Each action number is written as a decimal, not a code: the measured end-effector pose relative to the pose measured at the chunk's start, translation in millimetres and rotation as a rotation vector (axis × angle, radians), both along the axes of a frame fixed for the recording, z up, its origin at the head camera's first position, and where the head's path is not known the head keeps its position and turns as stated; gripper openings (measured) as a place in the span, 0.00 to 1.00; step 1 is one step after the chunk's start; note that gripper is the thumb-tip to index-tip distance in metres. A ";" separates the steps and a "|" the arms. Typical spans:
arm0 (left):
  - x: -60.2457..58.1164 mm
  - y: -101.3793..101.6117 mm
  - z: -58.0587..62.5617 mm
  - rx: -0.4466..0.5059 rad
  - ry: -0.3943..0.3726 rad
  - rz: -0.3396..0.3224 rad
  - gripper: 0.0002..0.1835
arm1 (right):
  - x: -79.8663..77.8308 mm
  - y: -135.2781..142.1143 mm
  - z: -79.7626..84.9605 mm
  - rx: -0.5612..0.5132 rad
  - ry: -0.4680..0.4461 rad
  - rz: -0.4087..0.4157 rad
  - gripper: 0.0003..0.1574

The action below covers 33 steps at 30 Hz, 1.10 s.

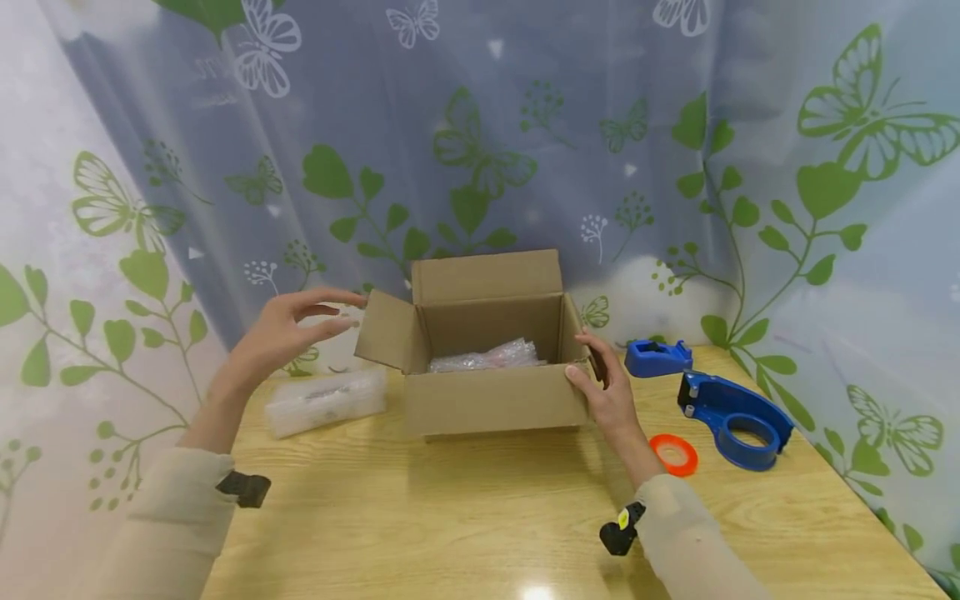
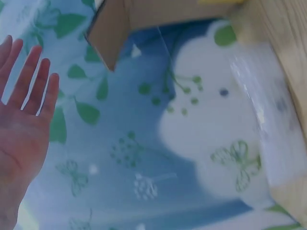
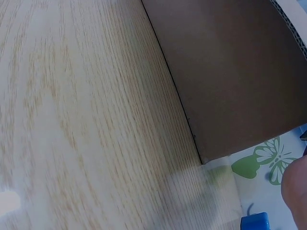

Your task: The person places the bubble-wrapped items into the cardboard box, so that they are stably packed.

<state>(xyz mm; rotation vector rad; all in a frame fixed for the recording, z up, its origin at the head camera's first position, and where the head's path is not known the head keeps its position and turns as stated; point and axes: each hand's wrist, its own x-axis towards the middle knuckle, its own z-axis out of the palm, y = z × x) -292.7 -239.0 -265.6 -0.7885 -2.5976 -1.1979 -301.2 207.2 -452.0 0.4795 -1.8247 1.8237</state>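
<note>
Apart, both hands [image 1: 288,327] [image 1: 611,393] — left splayed near flap [image 1: 385,331], right on box [image 1: 491,402].

The carton [image 1: 495,402] hides the lower part of the bubble wrap [image 1: 487,358]. The right wrist view crops the carton.

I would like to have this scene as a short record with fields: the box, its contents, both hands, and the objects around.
Box: open cardboard box on a wooden table
Left flap: spread outward
Contents: clear plastic wrap; anything inside it is not clear
Left hand: fingers extended beside the left flap; contact uncertain
Right hand: grips the box's right front corner
Left of box: translucent wrapped package
Right of box: small blue dispenser, larger blue dispenser, orange-red ring
</note>
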 end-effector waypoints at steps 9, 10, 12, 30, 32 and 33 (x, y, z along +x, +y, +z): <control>-10.4 -40.3 -18.5 -0.053 -0.078 0.075 0.23 | 4.5 4.5 -0.5 0.023 -0.070 -0.020 0.31; -11.9 -43.6 -21.4 -0.053 -0.087 0.079 0.24 | 4.5 4.9 -1.2 0.020 -0.071 -0.020 0.31; -15.0 -50.3 -27.2 -0.052 -0.100 0.082 0.25 | 4.8 5.2 -2.3 0.017 -0.066 -0.020 0.31; -46.1 -93.3 -95.4 -0.195 -0.135 0.095 0.30 | 2.1 1.4 -2.2 0.011 -0.021 -0.013 0.31; -47.8 -95.4 -103.9 -0.215 -0.142 0.096 0.30 | 1.7 0.1 -1.1 0.010 -0.005 -0.012 0.30; -48.1 -96.6 -108.5 -0.229 -0.148 0.100 0.30 | 1.2 -0.7 -0.7 0.009 0.002 -0.012 0.30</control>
